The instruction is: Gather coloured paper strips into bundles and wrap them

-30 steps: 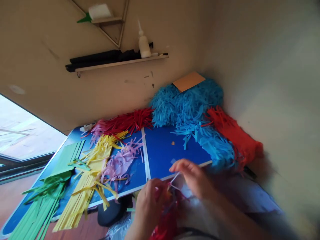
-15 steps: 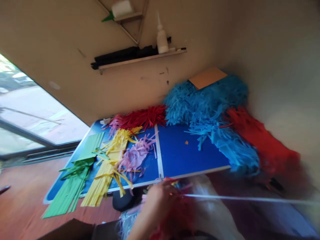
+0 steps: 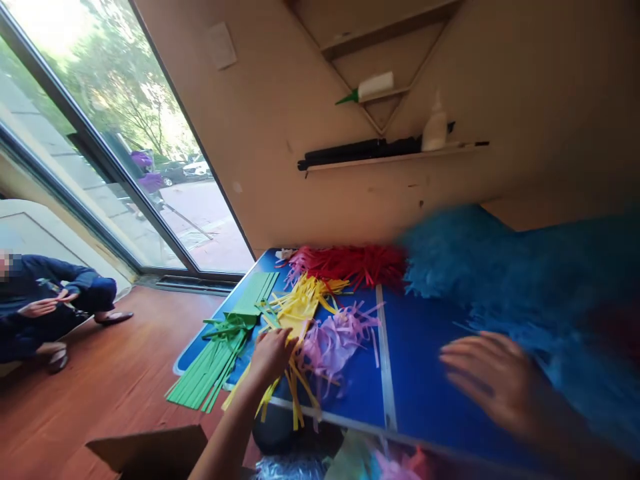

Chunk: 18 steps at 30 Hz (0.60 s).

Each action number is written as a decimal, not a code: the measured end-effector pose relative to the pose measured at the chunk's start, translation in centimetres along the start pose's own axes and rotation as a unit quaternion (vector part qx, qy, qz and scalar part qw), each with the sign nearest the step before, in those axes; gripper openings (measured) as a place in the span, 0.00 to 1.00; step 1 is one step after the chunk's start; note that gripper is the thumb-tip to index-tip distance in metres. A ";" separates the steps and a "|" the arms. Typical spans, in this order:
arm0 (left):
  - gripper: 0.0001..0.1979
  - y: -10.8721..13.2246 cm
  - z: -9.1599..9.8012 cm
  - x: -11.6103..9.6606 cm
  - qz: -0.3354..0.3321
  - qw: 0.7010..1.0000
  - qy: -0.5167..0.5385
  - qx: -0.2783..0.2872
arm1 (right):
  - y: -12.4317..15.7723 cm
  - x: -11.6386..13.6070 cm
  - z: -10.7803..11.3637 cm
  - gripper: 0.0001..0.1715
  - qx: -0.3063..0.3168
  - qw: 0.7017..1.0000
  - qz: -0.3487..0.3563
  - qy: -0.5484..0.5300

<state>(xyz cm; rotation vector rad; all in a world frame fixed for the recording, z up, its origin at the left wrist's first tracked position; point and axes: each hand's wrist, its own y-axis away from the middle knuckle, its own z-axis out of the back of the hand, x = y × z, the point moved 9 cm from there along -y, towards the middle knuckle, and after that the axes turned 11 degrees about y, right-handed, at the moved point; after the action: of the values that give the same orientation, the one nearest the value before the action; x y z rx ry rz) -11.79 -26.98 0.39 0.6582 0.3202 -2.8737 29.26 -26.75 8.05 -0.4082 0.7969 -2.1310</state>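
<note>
My left hand (image 3: 274,353) is over the yellow paper fringe (image 3: 300,303) on the blue table, its fingers curled in against the strips; the fingertips are partly hidden. My right hand (image 3: 493,380), somewhat blurred, hovers over the right part of the table with fingers stretched out and nothing in them. Beside it lies a big heap of blue fringe (image 3: 500,267). Green paper strips (image 3: 210,373) hang over the table's left end. Curled light-purple strips (image 3: 333,343) rest just right of my left hand, and red fringe (image 3: 363,260) runs along the wall.
The blue table (image 3: 420,360) stands against the wall. Above it, a shelf (image 3: 380,160) holds a white bottle (image 3: 436,130). A cardboard box (image 3: 150,450) is at the lower left. A seated person (image 3: 55,293) is near the glass door (image 3: 165,200).
The view has swung left, bringing in the door and the seated person. My left hand has moved from the table's front edge to the yellow fringe. My right hand has come into view.
</note>
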 end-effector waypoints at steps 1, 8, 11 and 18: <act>0.12 0.5 -0.2 0.8 -0.004 1.000 -0.005 0.010 | -2.1 1.9 -2.6 0.08 0.022 0.999 0.028 -0.025; 0.22 3.5 0.3 3.1 -0.021 0.999 -0.036 0.035 | -14.8 14.4 -21.0 0.14 0.180 0.961 0.151 -0.145; 0.21 1.8 1.4 3.7 0.002 0.998 -0.063 -0.003 | -17.2 16.4 -27.0 0.19 0.260 0.948 0.167 -0.075; 0.13 -3.9 -2.4 2.0 -0.068 0.993 -0.042 0.085 | -16.9 12.7 -29.6 0.17 0.305 0.943 0.129 -0.022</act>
<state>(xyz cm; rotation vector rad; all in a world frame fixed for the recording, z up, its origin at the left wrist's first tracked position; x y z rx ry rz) -13.42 -22.93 -1.97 0.5599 0.1132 -3.0750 -4.00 -16.73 -2.69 -0.0172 0.1233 -1.9844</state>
